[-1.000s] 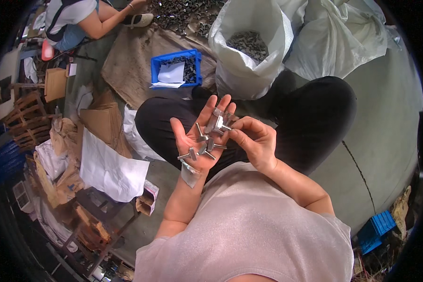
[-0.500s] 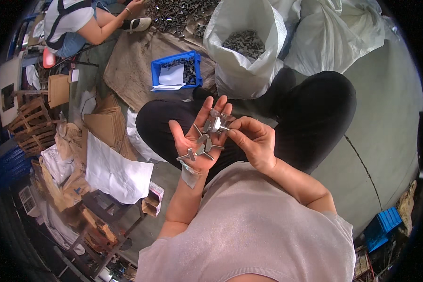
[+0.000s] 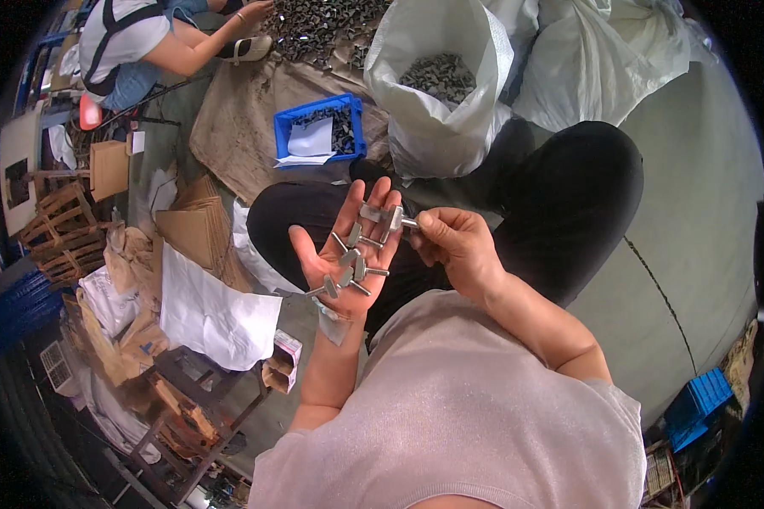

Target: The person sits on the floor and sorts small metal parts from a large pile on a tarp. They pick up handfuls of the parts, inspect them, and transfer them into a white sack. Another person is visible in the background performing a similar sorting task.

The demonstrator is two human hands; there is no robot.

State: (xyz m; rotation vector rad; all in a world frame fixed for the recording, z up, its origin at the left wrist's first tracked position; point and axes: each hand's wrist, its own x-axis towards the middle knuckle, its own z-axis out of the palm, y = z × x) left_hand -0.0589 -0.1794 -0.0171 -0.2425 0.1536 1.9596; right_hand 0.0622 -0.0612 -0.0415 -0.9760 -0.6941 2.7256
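Lying palm up in the head view, the left hand [image 3: 348, 254] is spread wide, its fingers stretched away from the body and several loose metal parts [image 3: 348, 257] resting on palm and fingers. The right hand [image 3: 450, 242] is narrowed, thumb and finger pinching the stem of a T-shaped metal part [image 3: 392, 225] beside the left fingertips. That stem runs roughly left to right, its free end toward the right hand; the flat head stands crosswise on the left end, leaning slightly. The loose ones point various ways: one stem to the upper left, one to the right, one to the lower left.

Any writing on the white papers [image 3: 311, 140] in the blue crate [image 3: 359, 125] is too small to read, as is the print on the small carton [image 3: 282, 363] at lower left. Bent legs in black trousers [image 3: 577, 204] lie between the hands and both the crate and an open white sack [image 3: 437, 140] of small metal pieces. Brown cloth [image 3: 229, 136] spreads under the crate; beyond, a co-worker [image 3: 132, 42] sits beside a dark heap [image 3: 318, 30] of pieces.
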